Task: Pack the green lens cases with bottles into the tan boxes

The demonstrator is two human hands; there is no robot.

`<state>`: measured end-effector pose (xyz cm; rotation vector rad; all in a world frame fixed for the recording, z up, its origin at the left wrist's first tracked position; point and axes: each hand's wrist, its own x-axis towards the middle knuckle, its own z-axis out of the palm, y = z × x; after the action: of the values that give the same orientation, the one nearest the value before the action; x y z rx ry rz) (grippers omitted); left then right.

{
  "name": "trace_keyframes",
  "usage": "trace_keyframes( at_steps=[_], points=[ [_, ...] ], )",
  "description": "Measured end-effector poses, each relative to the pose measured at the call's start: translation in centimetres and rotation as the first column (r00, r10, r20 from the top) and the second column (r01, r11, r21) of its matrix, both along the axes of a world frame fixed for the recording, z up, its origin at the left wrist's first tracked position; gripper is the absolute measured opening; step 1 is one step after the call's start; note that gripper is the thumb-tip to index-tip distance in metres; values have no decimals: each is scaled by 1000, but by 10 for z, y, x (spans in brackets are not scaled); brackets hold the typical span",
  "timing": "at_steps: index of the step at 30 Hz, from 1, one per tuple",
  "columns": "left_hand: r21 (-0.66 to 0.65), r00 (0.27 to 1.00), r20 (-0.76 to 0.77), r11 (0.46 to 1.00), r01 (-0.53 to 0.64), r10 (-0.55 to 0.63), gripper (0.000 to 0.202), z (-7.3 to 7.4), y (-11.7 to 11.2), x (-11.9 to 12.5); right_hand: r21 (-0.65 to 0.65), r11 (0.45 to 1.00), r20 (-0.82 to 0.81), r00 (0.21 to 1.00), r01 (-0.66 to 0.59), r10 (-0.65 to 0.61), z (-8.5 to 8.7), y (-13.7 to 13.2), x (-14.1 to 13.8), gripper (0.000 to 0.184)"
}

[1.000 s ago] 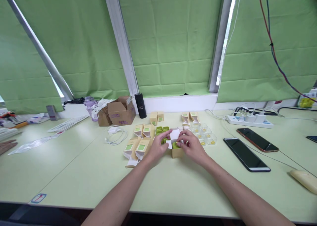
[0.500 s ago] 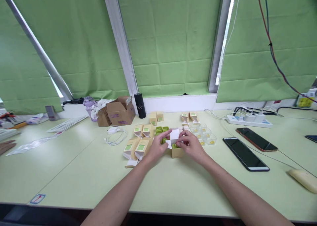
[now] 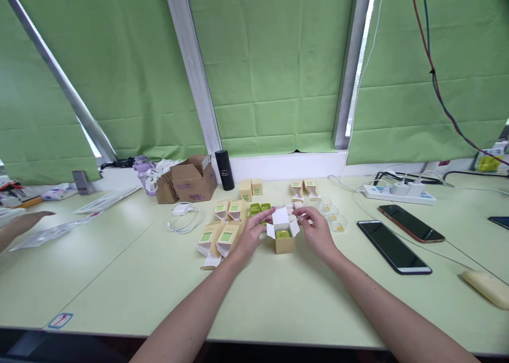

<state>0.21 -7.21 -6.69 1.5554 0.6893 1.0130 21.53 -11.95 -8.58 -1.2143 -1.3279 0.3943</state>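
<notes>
A small kraft-coloured box (image 3: 284, 246) stands upright on the table with its white lid and side flaps spread. Inside it sits a green round-topped piece (image 3: 283, 234). My left hand (image 3: 251, 235) is at the box's left side, its fingers reaching behind the raised lid and its thumb by the left flap. On the other side, my right hand (image 3: 318, 230) has its thumb and forefinger apart, close to the right flap; whether they touch it I cannot tell. Behind my left hand are several green containers (image 3: 260, 208). Clear plastic cups (image 3: 336, 221) with yellow centres lie beyond my right hand.
Several kraft boxes with green labels (image 3: 226, 236) lie left of my hands, and more stand behind. Two phones (image 3: 393, 246), a power strip (image 3: 401, 194) and a computer mouse (image 3: 485, 288) are on the right. A cardboard carton (image 3: 194, 182) and another person's hand (image 3: 29, 222) are on the left.
My right hand has come away from the green piece inside the box and moved to the right flap, which now shows. The other person's hand has moved further into view.
</notes>
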Motion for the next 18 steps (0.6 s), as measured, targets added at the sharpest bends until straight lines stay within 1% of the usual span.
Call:
trace_keyframes(
  at_steps=[4,6,9,13,18],
  points=[
    [27,999,-16,999,-39,40,75,-6,2,1,-76,997,-84,996,-27,21,-9,6,-1,28],
    [61,998,-21,997,-50,51,76,-8,2,1,-85,995,-130,990,-61,50,-14,8,-2,30],
    [81,999,-20,996,-45,47,69,-8,0,2,-93,988,-223,970,-122,99,-17,10,-5,33],
    [71,999,-11,997,-32,33,60,-5,-5,2,-161,970,-373,922,-180,109,-12,6,-10,39],
    [85,1000,-12,996,-12,13,59,-9,-6,3,-206,957,-474,876,-202,83,-3,2,-14,45]
  ],
)
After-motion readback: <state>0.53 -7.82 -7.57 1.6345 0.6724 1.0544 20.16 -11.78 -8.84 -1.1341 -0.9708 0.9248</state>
